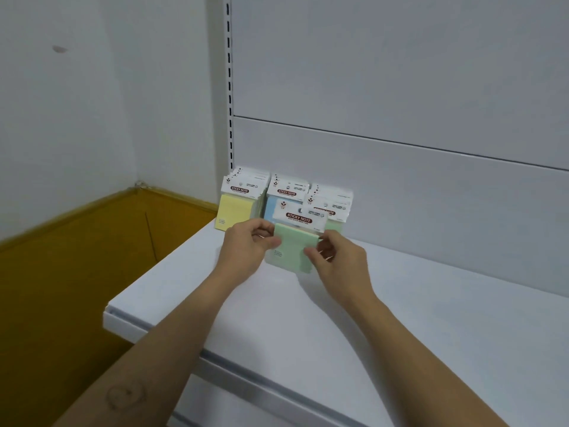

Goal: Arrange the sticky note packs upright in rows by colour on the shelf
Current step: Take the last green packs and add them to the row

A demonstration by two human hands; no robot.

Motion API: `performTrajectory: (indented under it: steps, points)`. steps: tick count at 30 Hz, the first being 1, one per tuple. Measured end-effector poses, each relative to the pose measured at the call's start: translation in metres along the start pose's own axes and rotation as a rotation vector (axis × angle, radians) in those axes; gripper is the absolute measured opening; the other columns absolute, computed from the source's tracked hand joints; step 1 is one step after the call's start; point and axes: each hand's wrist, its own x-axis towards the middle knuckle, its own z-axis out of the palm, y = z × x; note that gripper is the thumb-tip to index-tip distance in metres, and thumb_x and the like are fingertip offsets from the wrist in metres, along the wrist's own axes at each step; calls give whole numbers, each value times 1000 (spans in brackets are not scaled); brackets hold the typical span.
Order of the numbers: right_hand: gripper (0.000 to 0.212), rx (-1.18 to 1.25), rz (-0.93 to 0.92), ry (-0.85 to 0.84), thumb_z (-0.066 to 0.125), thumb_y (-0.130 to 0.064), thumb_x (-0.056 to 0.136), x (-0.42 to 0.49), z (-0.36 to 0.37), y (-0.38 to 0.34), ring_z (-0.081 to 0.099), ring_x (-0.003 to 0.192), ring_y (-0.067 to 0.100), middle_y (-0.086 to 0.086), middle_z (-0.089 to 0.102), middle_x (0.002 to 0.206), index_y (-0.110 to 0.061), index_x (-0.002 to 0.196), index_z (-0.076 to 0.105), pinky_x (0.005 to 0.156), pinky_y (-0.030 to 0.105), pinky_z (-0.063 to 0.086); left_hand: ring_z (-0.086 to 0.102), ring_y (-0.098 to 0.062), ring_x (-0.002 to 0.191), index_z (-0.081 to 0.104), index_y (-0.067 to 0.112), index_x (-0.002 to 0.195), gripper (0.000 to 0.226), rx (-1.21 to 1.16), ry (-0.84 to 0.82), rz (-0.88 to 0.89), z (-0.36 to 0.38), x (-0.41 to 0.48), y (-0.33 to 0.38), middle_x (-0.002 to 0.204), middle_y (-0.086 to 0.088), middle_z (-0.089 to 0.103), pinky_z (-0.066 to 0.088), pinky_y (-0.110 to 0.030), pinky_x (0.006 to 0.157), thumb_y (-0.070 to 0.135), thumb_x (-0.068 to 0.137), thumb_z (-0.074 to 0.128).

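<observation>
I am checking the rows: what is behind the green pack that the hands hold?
Behind the green pack stand the blue row and the green row. The pack covers most of their front packs.

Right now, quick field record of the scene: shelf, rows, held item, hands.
shelf: white, packs stand at its back left
yellow row: leftmost, upright
blue row: middle
green row: rightmost
held green pack: slightly tilted, in front of blue row and green row
left hand: pinches the pack's left edge
right hand: pinches its right edge
</observation>
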Motion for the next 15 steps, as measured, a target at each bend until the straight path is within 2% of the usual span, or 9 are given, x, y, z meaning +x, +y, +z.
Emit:
performTrajectory:
  steps: [3,5,7,9,11,15]
  points:
    - [14,3,44,39,72,-21,80,3,-2,6,60,69,16,-5,64,74,-17,78,59,66,25,48,61,-11,71,67,28,74,23,-16,-20,25,6,0,-1,75,4,66,54,-32,77,8,74,78]
    - [14,12,107,27,73,-21,80,6,-3,12,61,71,17,-4,65,75,-16,77,60,68,26,48,61,-7,77,69,26,86,11,150,-16,97,7,-3,-7,84,7,68,53,-32,82,21,79,75]
    - [14,38,165,39,74,-20,79,11,-3,17,61,73,17,-5,65,74,-18,78,61,71,26,48,59,-11,100,65,25,108,29,520,-36,159,6,-4,-15,107,7,67,46,-34,92,41,84,66]
    - [13,63,204,61,74,-19,78,16,-3,20,62,75,18,-4,65,75,-17,80,62,73,29,50,47,-17,121,55,27,125,49,831,-98,140,5,-5,-21,129,3,56,34,-37,101,57,87,53]
    - [13,72,231,82,74,-19,79,20,-3,22,61,76,18,-4,64,77,-16,83,62,73,29,50,35,-20,133,45,28,135,61,952,-177,95,4,-6,-25,142,1,44,26,-41,108,65,87,40]
    - [15,69,253,118,72,-20,80,24,0,25,61,77,18,-4,64,78,-18,88,59,73,31,50,7,-17,146,21,30,149,82,1032,-360,28,6,-7,-34,158,2,16,3,-49,118,77,82,21]
